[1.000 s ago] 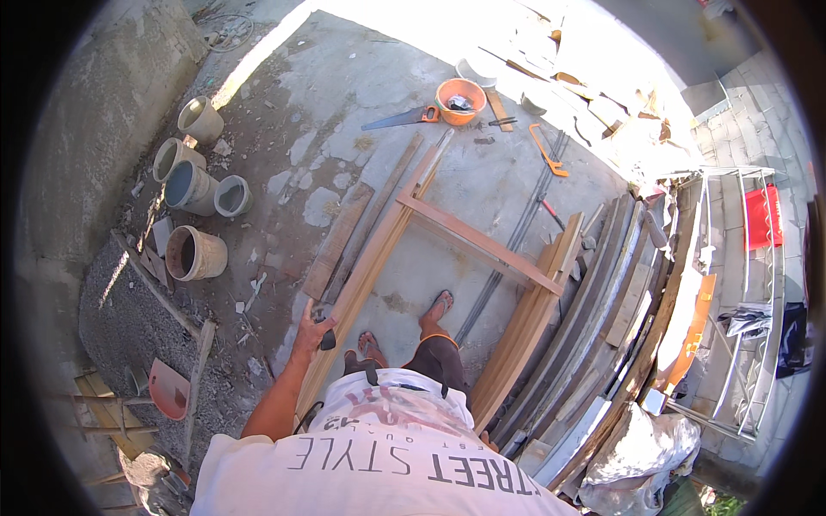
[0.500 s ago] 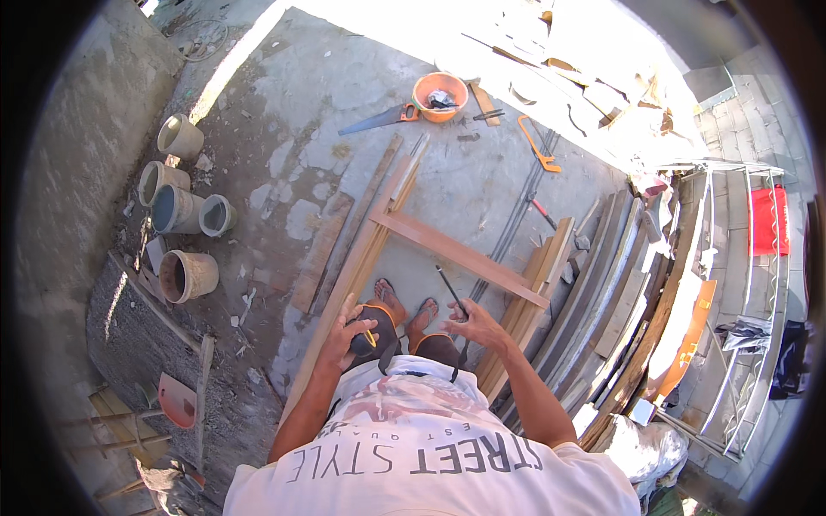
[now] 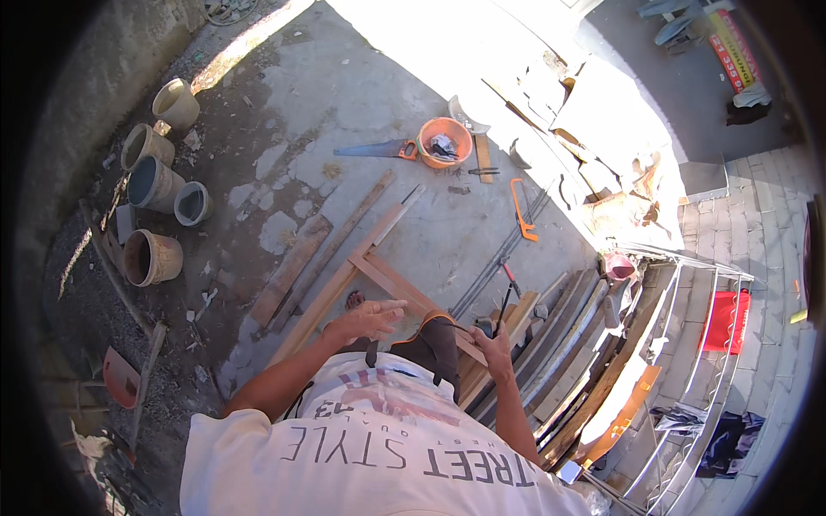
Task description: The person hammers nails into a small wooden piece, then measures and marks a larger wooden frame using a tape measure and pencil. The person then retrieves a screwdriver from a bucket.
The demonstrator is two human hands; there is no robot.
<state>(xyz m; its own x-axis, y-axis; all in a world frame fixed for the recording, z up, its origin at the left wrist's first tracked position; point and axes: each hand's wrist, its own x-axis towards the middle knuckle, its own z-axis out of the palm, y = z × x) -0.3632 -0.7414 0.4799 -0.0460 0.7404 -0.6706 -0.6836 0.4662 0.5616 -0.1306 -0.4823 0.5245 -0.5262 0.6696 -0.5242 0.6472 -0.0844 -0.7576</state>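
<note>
My right hand (image 3: 493,351) is closed around a thin black rod (image 3: 504,303), pencil-like, whose tip points away from me. A small dark rounded object (image 3: 487,327) shows beside its fingers; I cannot make out its kind. My left hand (image 3: 368,320) is held out in front of my waist, fingers stretched and nothing seen in it. Below and beyond the hands, a reddish wooden crosspiece (image 3: 397,285) spans two stacks of long timber: the left beams (image 3: 311,320) and the right beams (image 3: 514,320). My bent leg partly hides the crosspiece.
An orange bucket (image 3: 444,143), a handsaw (image 3: 374,150) and an orange hacksaw (image 3: 522,211) lie ahead. Several grey buckets (image 3: 155,258) line the left. Loose boards (image 3: 292,271) lie beside the left beams. On the right are stacked planks (image 3: 568,344) and a metal rack (image 3: 697,344).
My body has turned and shifted toward the right-hand beams, one leg raised. The dark, yellow-edged object in my left hand is gone from it. My right hand still holds the rod.
</note>
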